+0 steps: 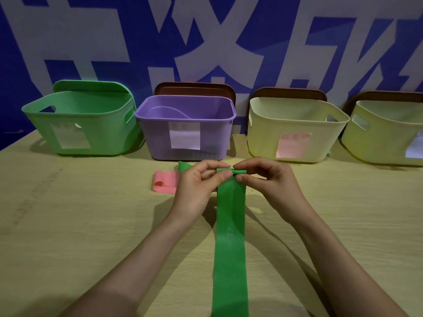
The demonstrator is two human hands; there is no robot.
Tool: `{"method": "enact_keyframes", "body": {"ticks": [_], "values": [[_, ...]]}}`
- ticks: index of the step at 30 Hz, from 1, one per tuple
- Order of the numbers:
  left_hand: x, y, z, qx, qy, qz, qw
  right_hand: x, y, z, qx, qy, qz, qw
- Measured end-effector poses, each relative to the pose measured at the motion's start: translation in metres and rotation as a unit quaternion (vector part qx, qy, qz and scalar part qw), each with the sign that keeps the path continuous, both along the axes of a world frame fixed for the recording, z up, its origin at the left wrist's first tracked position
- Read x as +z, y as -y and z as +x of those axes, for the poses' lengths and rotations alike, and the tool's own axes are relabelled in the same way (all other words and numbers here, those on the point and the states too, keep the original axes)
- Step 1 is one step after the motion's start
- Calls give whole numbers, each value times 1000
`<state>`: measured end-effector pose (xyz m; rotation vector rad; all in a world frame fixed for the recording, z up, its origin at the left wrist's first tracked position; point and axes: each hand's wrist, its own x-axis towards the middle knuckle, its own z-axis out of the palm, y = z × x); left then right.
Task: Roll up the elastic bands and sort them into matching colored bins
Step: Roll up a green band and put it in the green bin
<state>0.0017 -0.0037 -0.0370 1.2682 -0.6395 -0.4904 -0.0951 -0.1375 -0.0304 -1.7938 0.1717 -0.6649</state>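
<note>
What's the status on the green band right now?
Left hand and right hand pinch far end of green band, roll barely started. Rest unrolled. Pink band beside left hand, not blocking.

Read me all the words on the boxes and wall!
None can be read.
White label on green plastic bin: blurred.
White label on purple plastic bin: blurred.
Pink label on cream plastic bin: faint, unreadable.
White label on far-right yellowish bin: cut off.
Huge white characters on blue wall: cropped.

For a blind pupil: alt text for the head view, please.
Left hand and right hand pinch the rolled far end of a green band. A pink band lies nearby; a green bin, a purple bin and two yellow bins stand behind.
</note>
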Motion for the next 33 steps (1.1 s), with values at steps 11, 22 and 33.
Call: {"method": "enact_keyframes", "body": {"ticks": [11,22,33], "values": [[-1,1,-2,0,-31,19,999,-2,-1,0,-32,16,-8,999],[-1,0,0,-8,-41,2,999,0,-2,0,-7,24,12,1000],[-5,2,0,22,57,17,998,-4,3,2,-16,-13,-21,1000]]}}
